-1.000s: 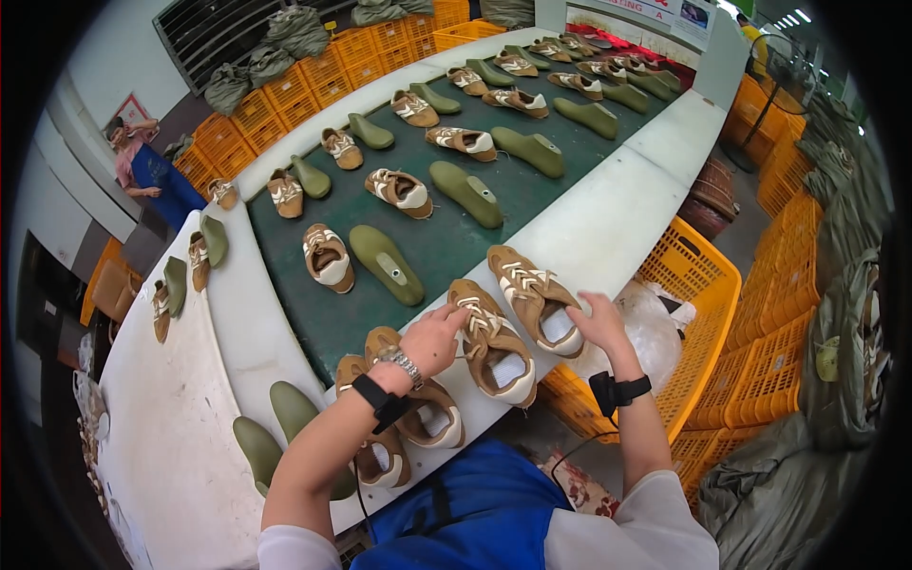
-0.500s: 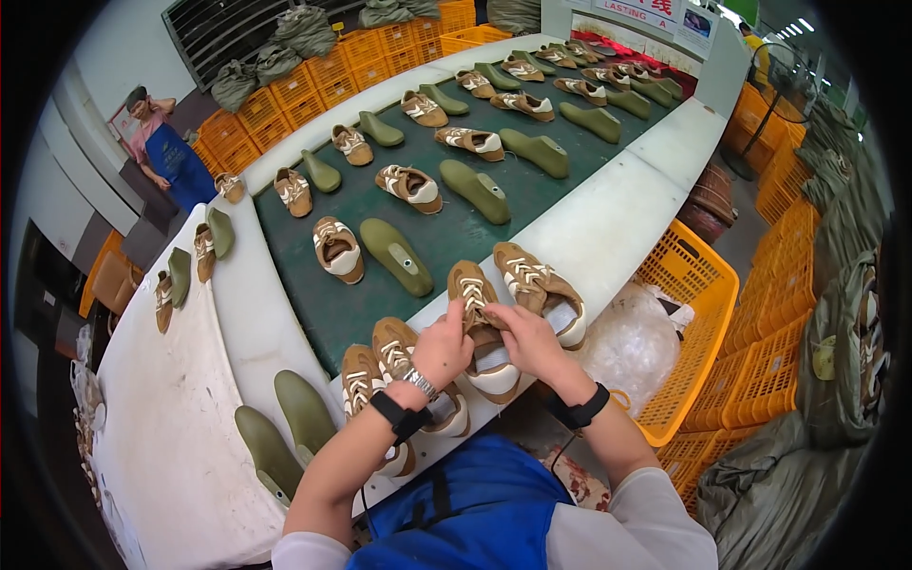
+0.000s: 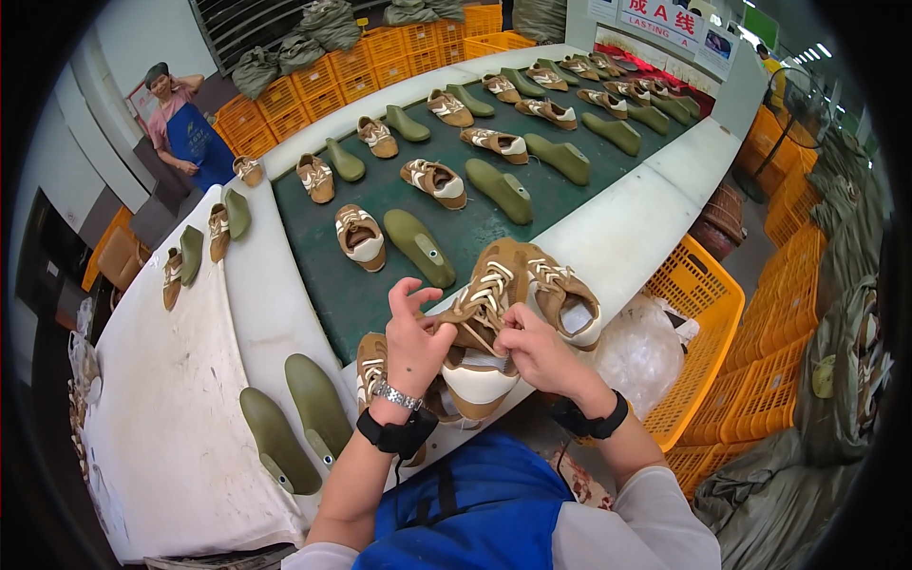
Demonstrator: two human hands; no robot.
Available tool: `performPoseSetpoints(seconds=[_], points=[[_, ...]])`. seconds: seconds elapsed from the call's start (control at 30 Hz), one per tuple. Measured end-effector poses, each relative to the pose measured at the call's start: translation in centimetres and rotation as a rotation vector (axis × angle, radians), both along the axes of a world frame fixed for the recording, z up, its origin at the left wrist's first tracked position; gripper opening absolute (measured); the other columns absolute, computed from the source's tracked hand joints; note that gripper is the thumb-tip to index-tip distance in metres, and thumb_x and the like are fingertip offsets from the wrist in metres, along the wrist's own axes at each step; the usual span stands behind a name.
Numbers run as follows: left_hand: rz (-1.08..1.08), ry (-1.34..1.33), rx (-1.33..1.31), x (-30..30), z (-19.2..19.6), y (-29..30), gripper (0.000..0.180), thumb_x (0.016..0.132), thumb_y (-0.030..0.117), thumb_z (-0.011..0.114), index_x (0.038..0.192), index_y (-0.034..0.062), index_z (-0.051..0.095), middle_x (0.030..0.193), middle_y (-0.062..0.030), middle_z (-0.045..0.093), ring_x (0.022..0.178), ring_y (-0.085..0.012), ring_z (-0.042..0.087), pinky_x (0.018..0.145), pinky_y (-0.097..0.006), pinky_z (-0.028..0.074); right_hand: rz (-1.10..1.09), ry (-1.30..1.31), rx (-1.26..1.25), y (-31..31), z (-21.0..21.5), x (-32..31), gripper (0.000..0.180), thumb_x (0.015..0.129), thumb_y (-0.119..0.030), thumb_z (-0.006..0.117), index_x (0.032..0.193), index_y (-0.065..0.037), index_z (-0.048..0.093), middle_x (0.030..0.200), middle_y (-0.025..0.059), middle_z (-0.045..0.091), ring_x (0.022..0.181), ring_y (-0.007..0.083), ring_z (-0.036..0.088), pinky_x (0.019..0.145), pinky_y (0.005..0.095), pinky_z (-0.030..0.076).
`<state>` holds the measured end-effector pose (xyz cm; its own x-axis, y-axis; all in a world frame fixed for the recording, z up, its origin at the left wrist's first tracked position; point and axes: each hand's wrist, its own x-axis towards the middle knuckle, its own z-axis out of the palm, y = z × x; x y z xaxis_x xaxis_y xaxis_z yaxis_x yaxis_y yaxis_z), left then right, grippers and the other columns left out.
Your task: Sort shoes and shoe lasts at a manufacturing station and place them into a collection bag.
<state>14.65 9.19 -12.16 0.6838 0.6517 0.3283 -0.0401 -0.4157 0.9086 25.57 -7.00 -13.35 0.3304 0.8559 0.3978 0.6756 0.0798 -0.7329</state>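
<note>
A brown sneaker [image 3: 492, 285] with white laces and a white heel is between my hands, toe pointing away. My left hand [image 3: 414, 350] pinches the left side of its opening near the laces with thumb and forefinger, other fingers raised. Closed at the right side of the same opening is my right hand [image 3: 538, 348]; whether it grips lace or upper is hard to see. Just right of it, a matching sneaker [image 3: 572, 309] rests on the white ledge [image 3: 608, 237]. Another brown sneaker [image 3: 370, 366] lies partly hidden behind my left hand.
Sneakers and a green shoe last [image 3: 418, 249] with others like it line the green conveyor belt [image 3: 323, 256]. Two lasts [image 3: 318, 404] lie on the left table [image 3: 161, 399]. An orange crate [image 3: 708, 347] holding clear plastic stands at right. A person [image 3: 185, 128] stands far left.
The sneaker between my hands has come up closer to me. My left fingers have spread, and both hands have shifted from the laces toward the sides of the opening. The view has turned slightly left.
</note>
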Motion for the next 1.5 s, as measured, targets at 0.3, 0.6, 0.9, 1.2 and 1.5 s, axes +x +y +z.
performPoseSetpoints(seconds=[0.3,0.6,0.9,1.2,1.5], points=[[-0.048,0.043,0.871,-0.9,1.6,-2.6,0.033,0.068,-0.007,0.054,0.099,0.0035,0.057,0.119,-0.0196,0.048,0.106,-0.0383,0.051,0.086,-0.043,0.045,-0.25,0.081,0.256,0.6,0.5,-2.0,0.024,0.073,0.012,0.052,0.093,-0.002,0.051,0.09,0.0145,0.053,0.08,0.0287,0.057,0.068,0.0323,0.047],[-0.456,-0.016,0.656,-2.2,1.9,-2.0,0.013,0.067,-0.01,0.054,0.072,0.0018,0.052,0.119,-0.0169,0.049,0.114,-0.0423,0.045,0.093,-0.046,0.04,-0.286,0.618,0.444,0.8,-1.6,0.2,0.031,0.078,0.01,0.051,0.106,-0.005,0.045,0.093,0.0051,0.054,0.082,0.0119,0.056,0.065,0.0239,0.047],[-0.352,0.463,0.741,-3.4,-3.7,-2.4,0.051,0.072,0.007,0.063,0.121,0.0112,0.049,0.132,-0.0195,0.038,0.118,-0.0421,0.04,0.095,-0.048,0.038,-0.182,0.197,-0.204,-0.1,-4.9,1.7,0.04,0.079,-0.004,0.056,0.118,-0.007,0.048,0.092,0.0156,0.06,0.083,0.0319,0.06,0.072,0.0377,0.049],[-0.34,0.443,0.836,-3.5,-2.3,-2.7,0.038,0.072,0.014,0.063,0.109,0.0077,0.056,0.113,-0.0123,0.054,0.112,-0.0334,0.047,0.091,-0.044,0.038,-0.594,-0.259,-0.504,-2.3,-7.7,10.9,0.035,0.076,-0.007,0.057,0.11,-0.015,0.058,0.096,0.0138,0.06,0.093,0.0327,0.057,0.078,0.042,0.048],[-0.162,0.039,0.71,-1.1,1.6,-4.3,0.047,0.074,0.016,0.065,0.115,0.0003,0.049,0.116,-0.0194,0.047,0.103,-0.0363,0.05,0.088,-0.04,0.044,-0.692,-0.556,-0.069,-0.8,1.2,3.3,0.039,0.076,-0.006,0.056,0.115,-0.009,0.053,0.078,0.0109,0.057,0.07,0.0304,0.058,0.062,0.0409,0.048]])
